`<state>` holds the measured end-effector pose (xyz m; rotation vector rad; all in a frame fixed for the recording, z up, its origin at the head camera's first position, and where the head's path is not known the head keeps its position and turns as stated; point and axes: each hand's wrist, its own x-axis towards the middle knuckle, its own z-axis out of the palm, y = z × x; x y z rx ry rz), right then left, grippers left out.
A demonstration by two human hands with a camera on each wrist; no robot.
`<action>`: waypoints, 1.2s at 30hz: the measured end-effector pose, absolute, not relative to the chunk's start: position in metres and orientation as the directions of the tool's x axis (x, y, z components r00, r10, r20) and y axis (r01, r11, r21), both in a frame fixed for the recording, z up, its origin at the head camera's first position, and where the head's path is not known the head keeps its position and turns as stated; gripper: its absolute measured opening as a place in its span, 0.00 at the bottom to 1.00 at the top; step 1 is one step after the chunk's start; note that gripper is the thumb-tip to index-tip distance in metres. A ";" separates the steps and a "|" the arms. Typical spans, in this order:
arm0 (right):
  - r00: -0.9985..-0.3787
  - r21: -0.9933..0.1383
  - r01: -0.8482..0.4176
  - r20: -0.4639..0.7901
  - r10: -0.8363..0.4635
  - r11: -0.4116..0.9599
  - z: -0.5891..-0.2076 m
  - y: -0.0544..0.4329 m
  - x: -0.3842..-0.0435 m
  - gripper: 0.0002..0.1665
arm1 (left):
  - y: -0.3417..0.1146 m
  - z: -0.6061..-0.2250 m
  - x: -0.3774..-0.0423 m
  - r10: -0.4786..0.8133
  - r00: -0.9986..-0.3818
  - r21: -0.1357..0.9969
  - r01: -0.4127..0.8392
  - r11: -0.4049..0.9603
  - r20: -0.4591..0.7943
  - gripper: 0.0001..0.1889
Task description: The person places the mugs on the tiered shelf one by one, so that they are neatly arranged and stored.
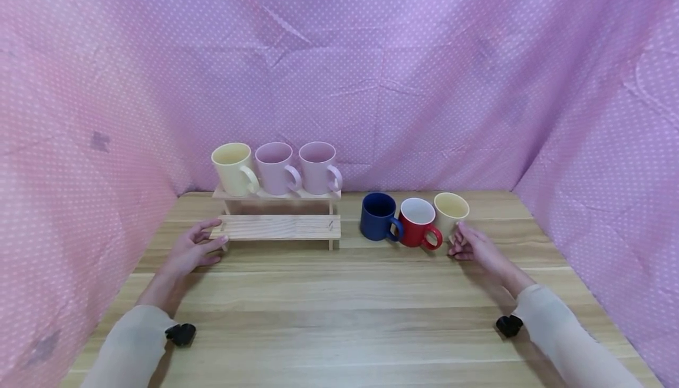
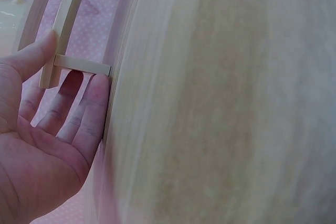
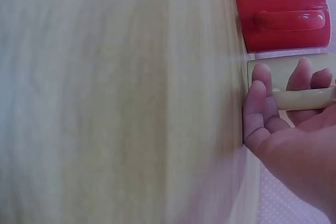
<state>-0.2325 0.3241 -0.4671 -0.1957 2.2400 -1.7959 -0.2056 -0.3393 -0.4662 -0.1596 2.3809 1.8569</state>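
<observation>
At the left, my left hand (image 1: 191, 249) holds the end of a two-step wooden rack (image 1: 276, 227). In the left wrist view its thumb lies on the lower shelf board (image 2: 71, 14) and the other fingers are by the leg (image 2: 81, 64). On the right, my right hand (image 1: 480, 251) has its fingers at the handle of a pale yellow mug (image 1: 445, 221) standing on the table. The right wrist view shows the fingers around that handle (image 3: 304, 99). A red mug (image 3: 283, 17) with a white inside stands just left of it, then a dark blue mug (image 1: 375, 226).
On the rack's upper step stand another pale yellow mug (image 1: 231, 173) and two pink mugs, one in the middle (image 1: 273, 170) and one at the right (image 1: 316, 170). The wooden table (image 1: 339, 317) is bordered by a pink dotted cloth (image 1: 339, 69) at the back and sides.
</observation>
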 end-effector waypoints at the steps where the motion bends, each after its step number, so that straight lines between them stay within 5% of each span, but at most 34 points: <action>1: -0.955 -0.974 0.064 -0.122 -0.269 0.217 -0.467 0.324 -0.232 0.31 | -0.339 -0.467 -0.206 -0.013 -0.987 0.957 -0.159 0.241 -0.161 0.40; 24: -0.980 -0.998 0.016 -0.002 -0.198 -0.065 -0.475 0.324 -0.227 0.25 | -0.339 -0.467 -0.206 -0.016 -0.984 0.953 -0.174 0.249 -0.175 0.41; 36: -0.983 -1.000 0.007 -0.004 -0.184 -0.016 -0.468 0.336 -0.219 0.25 | -0.339 -0.467 -0.207 -0.025 -0.988 0.953 -0.156 0.261 -0.155 0.39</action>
